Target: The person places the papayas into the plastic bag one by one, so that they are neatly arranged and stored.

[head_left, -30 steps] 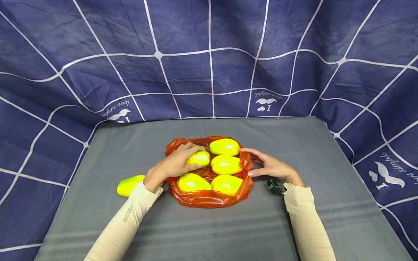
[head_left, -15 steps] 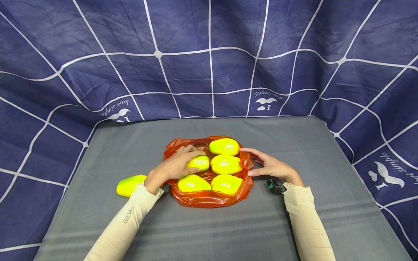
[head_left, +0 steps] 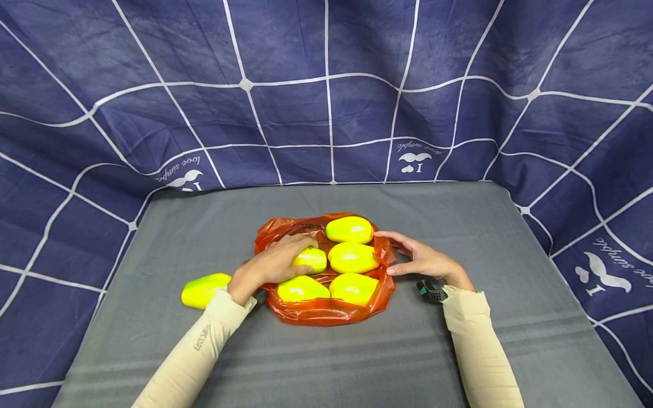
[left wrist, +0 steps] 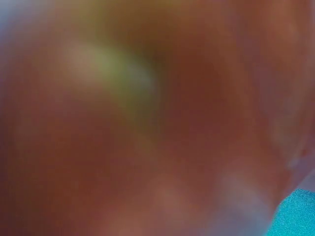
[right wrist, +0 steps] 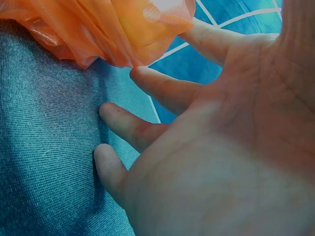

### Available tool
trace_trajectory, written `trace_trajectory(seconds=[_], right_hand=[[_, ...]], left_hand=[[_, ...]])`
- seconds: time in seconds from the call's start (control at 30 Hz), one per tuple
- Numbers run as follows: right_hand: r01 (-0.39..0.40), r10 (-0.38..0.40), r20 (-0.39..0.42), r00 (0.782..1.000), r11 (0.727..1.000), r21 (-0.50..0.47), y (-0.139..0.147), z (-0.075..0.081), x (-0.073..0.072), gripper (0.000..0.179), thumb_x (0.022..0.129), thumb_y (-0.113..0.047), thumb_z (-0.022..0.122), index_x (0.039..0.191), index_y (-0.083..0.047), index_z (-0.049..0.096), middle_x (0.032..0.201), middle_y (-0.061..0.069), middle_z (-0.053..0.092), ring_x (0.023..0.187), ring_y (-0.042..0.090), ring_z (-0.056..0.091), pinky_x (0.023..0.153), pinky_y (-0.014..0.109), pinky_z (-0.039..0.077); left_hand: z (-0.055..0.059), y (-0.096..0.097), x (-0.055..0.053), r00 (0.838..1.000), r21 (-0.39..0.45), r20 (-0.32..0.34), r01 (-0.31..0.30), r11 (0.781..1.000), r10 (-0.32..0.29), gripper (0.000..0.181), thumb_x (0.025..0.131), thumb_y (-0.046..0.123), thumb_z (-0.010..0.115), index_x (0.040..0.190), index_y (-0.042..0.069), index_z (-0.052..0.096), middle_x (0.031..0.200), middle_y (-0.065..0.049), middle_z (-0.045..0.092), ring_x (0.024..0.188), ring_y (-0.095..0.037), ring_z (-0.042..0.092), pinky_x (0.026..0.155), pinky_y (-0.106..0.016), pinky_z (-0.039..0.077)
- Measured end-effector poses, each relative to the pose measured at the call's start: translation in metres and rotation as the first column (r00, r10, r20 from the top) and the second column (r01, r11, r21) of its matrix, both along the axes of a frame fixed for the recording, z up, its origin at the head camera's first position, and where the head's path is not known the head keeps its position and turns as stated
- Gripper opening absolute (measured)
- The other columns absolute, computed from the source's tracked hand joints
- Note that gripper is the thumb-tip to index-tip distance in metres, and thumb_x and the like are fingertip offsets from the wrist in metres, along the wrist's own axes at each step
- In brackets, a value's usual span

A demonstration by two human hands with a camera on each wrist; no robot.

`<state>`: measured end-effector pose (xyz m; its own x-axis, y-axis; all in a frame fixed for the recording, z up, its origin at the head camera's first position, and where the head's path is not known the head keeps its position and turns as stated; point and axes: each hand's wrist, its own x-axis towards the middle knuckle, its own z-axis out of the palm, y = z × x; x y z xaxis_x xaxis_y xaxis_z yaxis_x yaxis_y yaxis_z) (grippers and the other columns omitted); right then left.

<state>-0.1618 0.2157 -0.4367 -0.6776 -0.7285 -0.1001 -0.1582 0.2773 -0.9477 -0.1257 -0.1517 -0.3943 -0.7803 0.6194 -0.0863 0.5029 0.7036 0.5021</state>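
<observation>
A red plastic bag (head_left: 326,315) lies spread open on the grey cloth, with several yellow-green papayas inside. My left hand (head_left: 278,262) reaches over the bag's left side and grips one papaya (head_left: 312,259), fingers over its far side and thumb on its near side. Beside it are a papaya (head_left: 353,258) to the right and another papaya (head_left: 303,289) nearer me. My right hand (head_left: 423,259) is at the bag's right rim, fingers spread, fingertips at the plastic; in the right wrist view the bag (right wrist: 108,29) meets the upper fingers. The left wrist view is blurred.
One more papaya (head_left: 204,290) lies on the grey cloth (head_left: 326,368) outside the bag, beside my left wrist. A dark blue curtain (head_left: 326,113) with white lines hangs behind the table and along both sides.
My left hand has moved slightly toward me with the papaya, bringing it down closer to the near papaya. The right hand has stayed at the bag's rim.
</observation>
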Motion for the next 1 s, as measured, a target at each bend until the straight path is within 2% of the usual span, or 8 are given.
trace_trajectory(seconds=[0.1,0.23,0.43,0.67,0.83,1.0], right_hand=[[0.002,-0.002,0.004,1.000,1.000,-0.002,0.000,0.000,0.000,0.080,0.088,-0.016,0.076,0.156,-0.018,0.035,0.156,0.008,0.040,0.139,0.024,0.041,0.115,0.035,0.035],[0.003,-0.003,0.004,1.000,1.000,-0.004,0.000,0.000,0.000,0.080,0.088,-0.015,0.076,0.155,-0.018,0.035,0.156,0.008,0.040,0.138,0.021,0.042,0.114,0.036,0.036],[0.001,-0.001,0.007,1.000,1.000,-0.020,0.000,-0.001,0.001,0.080,0.087,-0.014,0.076,0.156,-0.015,0.034,0.155,0.011,0.041,0.138,0.017,0.043,0.113,0.029,0.036],[0.006,-0.006,0.010,1.000,1.000,-0.022,0.000,-0.001,0.001,0.080,0.087,-0.014,0.077,0.155,-0.016,0.035,0.155,0.010,0.041,0.138,0.018,0.043,0.113,0.026,0.035],[0.004,-0.004,0.012,1.000,1.000,-0.020,0.000,0.000,0.002,0.080,0.087,-0.014,0.076,0.155,-0.016,0.035,0.155,0.011,0.041,0.137,0.018,0.043,0.113,0.028,0.035],[0.002,-0.002,-0.001,1.000,1.000,-0.020,0.000,-0.001,0.003,0.080,0.087,-0.014,0.076,0.155,-0.016,0.035,0.155,0.010,0.041,0.137,0.017,0.043,0.114,0.031,0.035]], left_hand=[[0.000,0.000,0.001,1.000,-0.007,0.004,-0.011,1.000,0.012,0.049,0.094,0.025,0.070,0.137,0.006,0.056,0.137,-0.012,0.057,0.128,-0.034,0.050,0.110,-0.052,0.039],[0.001,0.000,0.001,1.000,-0.012,0.011,-0.028,1.000,0.028,0.050,0.094,0.025,0.070,0.138,0.007,0.056,0.139,-0.013,0.055,0.128,-0.035,0.049,0.109,-0.052,0.040],[0.002,0.000,0.002,1.000,-0.006,-0.006,-0.016,1.000,0.016,0.051,0.094,0.023,0.070,0.139,0.004,0.055,0.140,-0.016,0.055,0.130,-0.035,0.049,0.112,-0.051,0.038],[0.010,-0.002,0.006,0.999,0.023,-0.024,-0.029,0.999,0.030,0.054,0.094,0.024,0.070,0.142,0.005,0.053,0.140,-0.016,0.054,0.130,-0.036,0.048,0.112,-0.051,0.038],[0.019,-0.007,0.015,0.997,0.096,-0.069,-0.032,0.995,0.038,0.052,0.094,0.023,0.070,0.142,0.010,0.054,0.140,-0.012,0.054,0.131,-0.032,0.048,0.112,-0.049,0.039],[0.035,-0.016,0.031,0.990,0.177,-0.127,-0.042,0.983,0.065,0.052,0.094,0.023,0.071,0.142,0.015,0.054,0.142,-0.007,0.054,0.134,-0.027,0.047,0.112,-0.050,0.039]])
